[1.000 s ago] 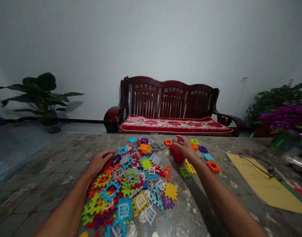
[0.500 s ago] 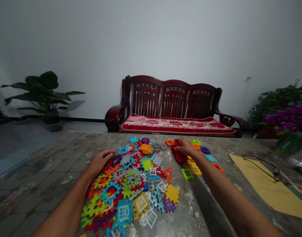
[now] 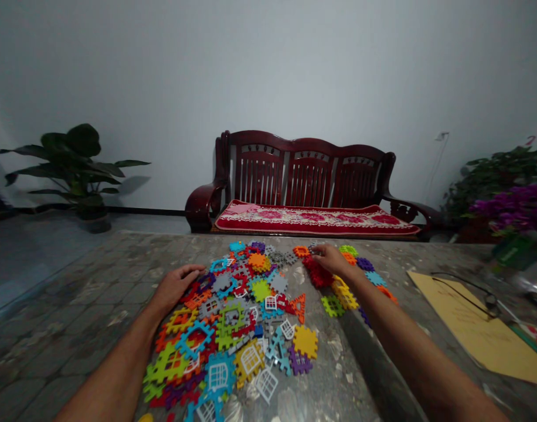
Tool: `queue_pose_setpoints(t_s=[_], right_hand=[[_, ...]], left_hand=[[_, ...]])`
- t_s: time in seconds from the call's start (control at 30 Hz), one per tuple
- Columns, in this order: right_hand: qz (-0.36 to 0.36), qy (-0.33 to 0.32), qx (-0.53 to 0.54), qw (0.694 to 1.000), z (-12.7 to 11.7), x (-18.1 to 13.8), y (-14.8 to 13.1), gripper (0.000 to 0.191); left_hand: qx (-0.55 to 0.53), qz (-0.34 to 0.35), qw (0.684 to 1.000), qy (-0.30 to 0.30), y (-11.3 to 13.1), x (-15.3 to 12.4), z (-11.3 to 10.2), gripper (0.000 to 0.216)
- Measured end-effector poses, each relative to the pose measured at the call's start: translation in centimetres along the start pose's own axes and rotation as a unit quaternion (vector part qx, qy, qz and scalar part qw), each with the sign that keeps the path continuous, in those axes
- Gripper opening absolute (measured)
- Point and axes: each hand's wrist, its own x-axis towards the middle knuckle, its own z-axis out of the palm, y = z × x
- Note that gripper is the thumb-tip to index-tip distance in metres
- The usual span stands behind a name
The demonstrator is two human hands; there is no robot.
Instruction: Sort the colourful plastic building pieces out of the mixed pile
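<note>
My left hand [image 3: 177,285] rests at the left edge of a heap of interlocking plastic building pieces, fingers stretched out and holding nothing. The heap mixes lime pieces [image 3: 231,319], blue pieces [image 3: 196,339], orange pieces [image 3: 257,261] and white window frames [image 3: 267,384]. To the right of it lies a cluster of red pieces [image 3: 318,274]. Over its far edge is my right hand [image 3: 333,259], thumb and fingers apart, with no piece visible between them. A grey piece [image 3: 313,247] shows just beyond its fingertips.
Yellow pieces [image 3: 345,294], a lime square [image 3: 332,305] and a purple piece [image 3: 365,265] lie around my right forearm. Farther right are a yellow paper [image 3: 471,334] and eyeglasses [image 3: 490,302]. A wooden bench [image 3: 306,170] stands behind the table.
My right fingers have come off the red piece they were on, which now lies lower with the other red ones. The grey piece beyond has come into sight. My left hand stays put.
</note>
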Motion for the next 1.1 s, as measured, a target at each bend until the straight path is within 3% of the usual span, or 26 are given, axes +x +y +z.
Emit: queue_pose_setpoints(t_s=[0.2, 0.4, 0.87, 1.1], right_hand=[[0.071, 0.027, -0.051, 0.996, 0.0, -0.5, -0.4, 0.035], [0.117, 0.024, -0.115, 0.986, 0.5, -0.8, -2.3, 0.05], [0.136, 0.011, -0.18, 0.974, 1.1, -0.8, -3.8, 0.055], [0.144, 0.009, -0.184, 0.972, 1.6, -0.9, -4.2, 0.045]], left_hand=[[0.001, 0.002, 1.0, -0.001, 0.7, -0.4, 0.0, 0.043], [0.003, -0.015, 1.0, 0.003, 1.5, -0.8, 0.0, 0.041], [-0.032, -0.005, 0.999, -0.016, -0.6, 0.2, 0.1, 0.047], [-0.039, 0.0, 0.999, -0.02, -0.9, 0.3, 0.2, 0.049]])
